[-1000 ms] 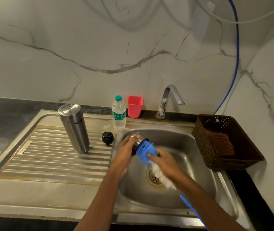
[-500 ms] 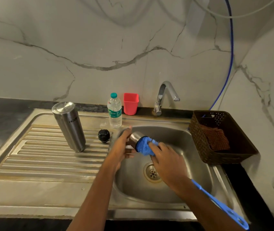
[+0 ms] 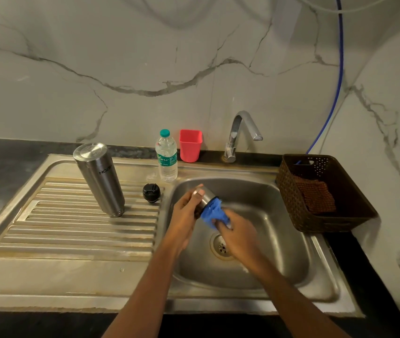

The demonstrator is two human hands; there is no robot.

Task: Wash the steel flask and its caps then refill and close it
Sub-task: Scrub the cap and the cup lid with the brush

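Now the left hand [image 3: 183,217] grips the cap [image 3: 205,196], just beside the right hand [image 3: 240,238], which clutches a brush [image 3: 213,212] at its mouth.

Home kitchen, no question. Stainless sink [image 3: 279,240] with ribbed drainboard [image 3: 72,235] across the lower half, chrome tap [image 3: 236,132] just right of centre, marble-look wall [image 3: 121,57] behind, dark countertop [image 3: 6,157] at the left edge. Steel flask [image 3: 101,181] upended on the drainboard, water bottle [image 3: 166,157] and red cup [image 3: 190,146] along the back rim, brown basket [image 3: 291,203] with a scrub cloth [image 3: 316,196] at right.
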